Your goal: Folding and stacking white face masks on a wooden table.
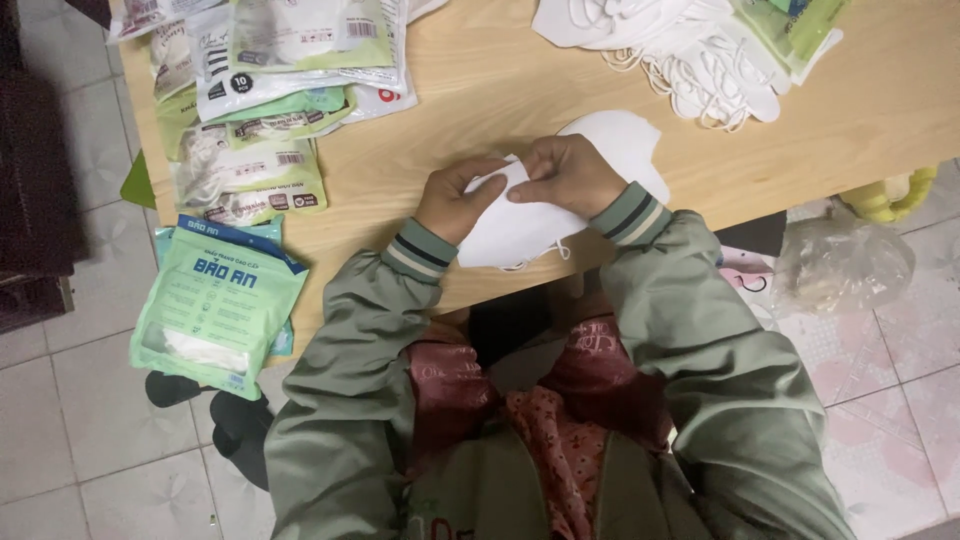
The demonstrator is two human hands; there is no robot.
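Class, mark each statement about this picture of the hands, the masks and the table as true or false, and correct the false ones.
1. Both hands hold a white mask. True: the left hand and right hand grip the white mask at the table edge.
2. The table is glass. False: it is light wood.
3. Green mask packets lie at the table's left end. True: the packets are piled there.
4. The loose masks are black. False: the loose masks at the far right are white.
5. A packet lies on the floor. True: a green packet lies on the tiles.
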